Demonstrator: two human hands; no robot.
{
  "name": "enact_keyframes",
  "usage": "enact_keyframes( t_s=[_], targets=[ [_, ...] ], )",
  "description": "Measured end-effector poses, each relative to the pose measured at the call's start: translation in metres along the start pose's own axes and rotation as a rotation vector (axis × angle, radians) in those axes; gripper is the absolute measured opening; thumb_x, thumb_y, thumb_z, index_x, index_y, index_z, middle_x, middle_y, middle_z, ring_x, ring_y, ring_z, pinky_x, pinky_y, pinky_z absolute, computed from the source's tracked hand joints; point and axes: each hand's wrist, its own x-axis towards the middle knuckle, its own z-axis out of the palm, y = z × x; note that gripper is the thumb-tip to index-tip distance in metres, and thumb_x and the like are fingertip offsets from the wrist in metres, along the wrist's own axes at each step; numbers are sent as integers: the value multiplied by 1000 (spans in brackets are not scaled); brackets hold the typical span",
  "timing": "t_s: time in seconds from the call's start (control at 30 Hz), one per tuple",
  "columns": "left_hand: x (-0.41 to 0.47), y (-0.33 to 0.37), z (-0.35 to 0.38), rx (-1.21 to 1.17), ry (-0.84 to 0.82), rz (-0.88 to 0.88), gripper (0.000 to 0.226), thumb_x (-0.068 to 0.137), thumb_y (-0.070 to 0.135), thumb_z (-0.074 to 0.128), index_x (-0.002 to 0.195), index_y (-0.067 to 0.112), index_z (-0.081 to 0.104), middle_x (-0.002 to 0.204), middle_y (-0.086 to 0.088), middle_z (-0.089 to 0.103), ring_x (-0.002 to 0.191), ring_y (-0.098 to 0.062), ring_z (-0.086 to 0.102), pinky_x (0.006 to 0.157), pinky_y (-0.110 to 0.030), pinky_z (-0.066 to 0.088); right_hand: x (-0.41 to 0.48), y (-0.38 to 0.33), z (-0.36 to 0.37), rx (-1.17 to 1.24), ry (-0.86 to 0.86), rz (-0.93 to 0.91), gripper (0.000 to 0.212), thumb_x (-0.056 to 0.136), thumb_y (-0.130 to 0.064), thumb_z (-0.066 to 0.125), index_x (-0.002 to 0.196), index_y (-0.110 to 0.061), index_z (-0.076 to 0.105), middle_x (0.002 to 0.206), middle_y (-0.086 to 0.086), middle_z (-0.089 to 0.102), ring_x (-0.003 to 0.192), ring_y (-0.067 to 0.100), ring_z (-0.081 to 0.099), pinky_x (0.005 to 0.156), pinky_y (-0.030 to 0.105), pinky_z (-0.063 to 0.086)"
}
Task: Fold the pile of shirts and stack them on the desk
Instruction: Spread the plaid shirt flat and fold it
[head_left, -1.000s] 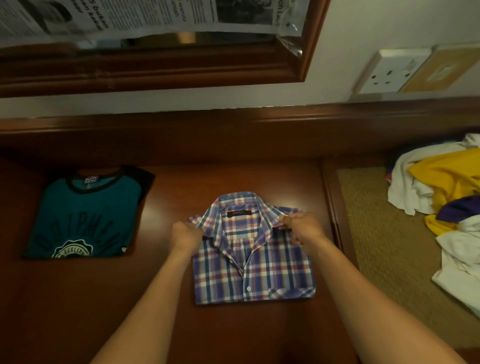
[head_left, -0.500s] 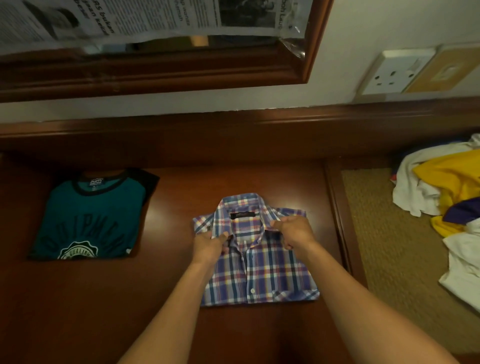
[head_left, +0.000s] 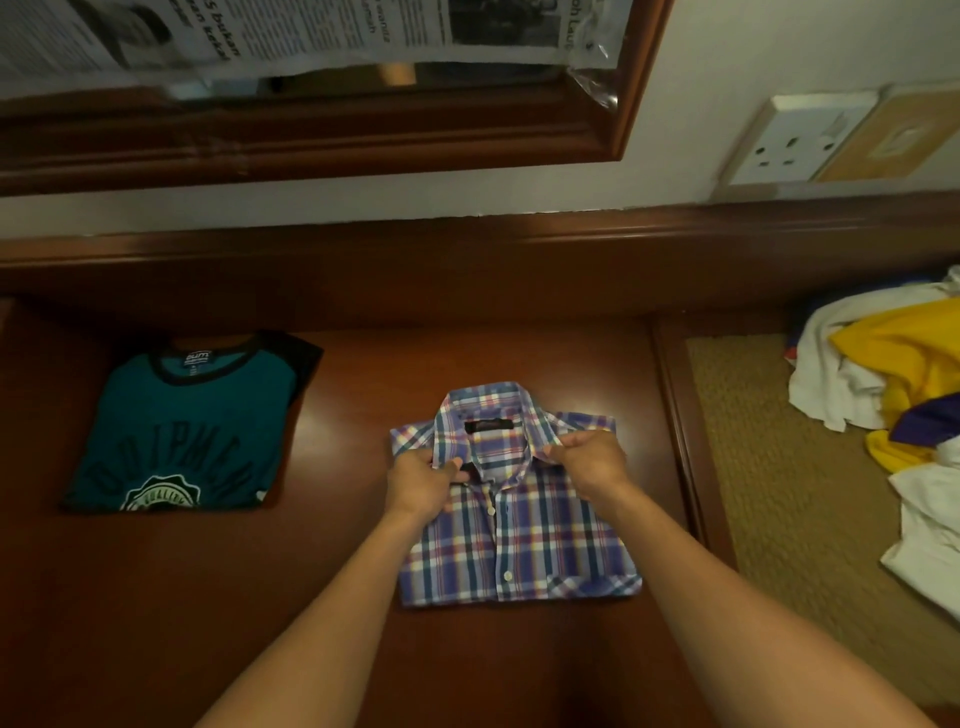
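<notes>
My left hand (head_left: 423, 480) and right hand (head_left: 592, 462) sit a little apart, each pinching one tip of the collar on the plaid shirt (head_left: 524, 545), which lies folded and face-up near the middle of the table (head_left: 156, 597). The teal shirt (head_left: 192, 431) lies folded well to its left, so nothing is stacked yet. The risk, as I judge it, is the collar. If I tug one tip harder, the placket skews, or the fold slides on the polished wood and the tucked sides spring out. Carrying it by the collar alone would likely let the lower half drop open. The unfolded pile (head_left: 893, 374) waits at my right.
</notes>
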Motion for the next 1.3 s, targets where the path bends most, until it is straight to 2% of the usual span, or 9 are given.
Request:
enact_keyframes(
  t_s=[0.2,0.33,0.47,0.53,0.63,0.77,0.9,1.03,1.3],
  targets=[
    [-6,16,-2,-403,-172,-198,36,102,13,58,133,0,44,124,-12,70,49,-11,54,30,-19,27,-10,-16,6,360,-240,114,17,102,-18,59,113,-6,62,94,8,78,35,11,28,36,22,22],
    [-16,10,-4,-297,-217,-162,57,98,8,63,148,8,36,117,-10,73,52,-13,59,32,-19,27,-18,-9,-1,319,-290,125,22,107,-26,50,125,-14,56,75,-1,76,35,10,27,37,22,21],
    [-25,8,-1,-295,-282,-141,74,102,4,53,160,22,10,120,-8,72,53,-14,58,33,-19,28,-23,-3,-3,283,-282,119,24,108,-33,43,124,-18,52,100,4,78,39,10,30,39,23,24],
    [-19,0,0,-248,-229,-131,57,102,9,56,152,15,29,113,-5,75,54,-17,60,35,-25,38,-28,-4,-5,114,-200,28,23,107,-35,46,114,-18,60,99,4,77,46,11,45,44,25,33],
    [-6,-18,-8,108,123,72,13,101,25,60,111,17,59,89,-3,73,51,-17,53,54,-37,52,-23,0,-13,-205,33,-181,19,101,-26,56,95,-17,73,97,7,76,76,16,68,63,27,49],
    [-7,-24,-30,398,353,207,25,94,38,66,113,22,61,102,6,56,81,-17,62,69,-36,54,-15,1,-31,-353,230,-209,14,96,-29,65,107,-23,72,102,2,73,87,19,67,77,32,57],
    [9,-18,-49,431,222,122,33,83,35,76,105,14,63,113,-2,64,90,-20,64,76,-32,54,-11,3,-44,-418,325,-161,13,96,-31,67,103,-19,67,81,-3,60,62,7,52,53,24,39],
    [14,-19,-48,133,32,-3,14,88,8,77,83,6,64,84,-10,69,65,-19,60,66,-32,51,-6,18,-40,-540,278,-70,30,91,-43,71,96,-15,62,92,4,65,76,22,62,67,33,54],
    [10,-21,-40,8,-4,1,8,91,7,74,92,12,67,99,-10,74,92,-28,71,86,-45,59,2,23,-32,-415,242,-36,33,89,-44,73,95,-14,62,91,2,66,79,20,63,72,35,55]
  ],
)
